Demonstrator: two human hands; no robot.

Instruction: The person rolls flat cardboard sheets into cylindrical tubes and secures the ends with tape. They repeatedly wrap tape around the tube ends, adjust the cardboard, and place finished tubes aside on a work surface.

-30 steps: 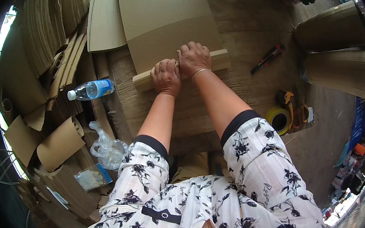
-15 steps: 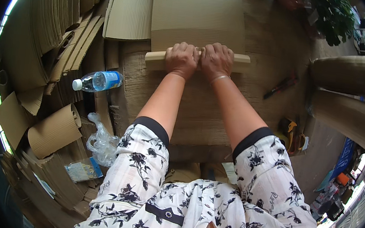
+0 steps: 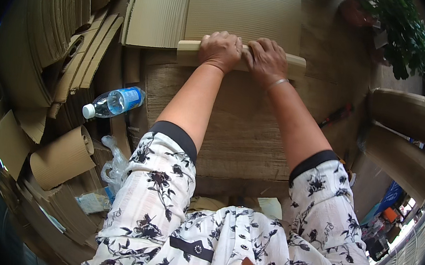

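My left hand (image 3: 221, 49) and my right hand (image 3: 267, 59) press side by side on a rolled edge of corrugated cardboard (image 3: 190, 51), a light tan roll lying across a wooden board (image 3: 233, 129). The flat rest of the same cardboard sheet (image 3: 243, 9) stretches away beyond the roll. Both hands curl their fingers over the top of the roll. My arms in black-trimmed floral sleeves reach forward from the lower edge.
Stacks of cardboard sheets (image 3: 52, 28) and curled pieces (image 3: 62, 155) fill the left side. A clear plastic water bottle (image 3: 114, 101) lies there, with a crumpled plastic bag (image 3: 115, 166) nearer me. Large cardboard rolls (image 3: 406, 114) stand at right, a green plant (image 3: 404, 33) behind them.
The view has swung so the roll now lies level and straight ahead. My hands have stayed on the cardboard roll, which sits further up the sheet than before.
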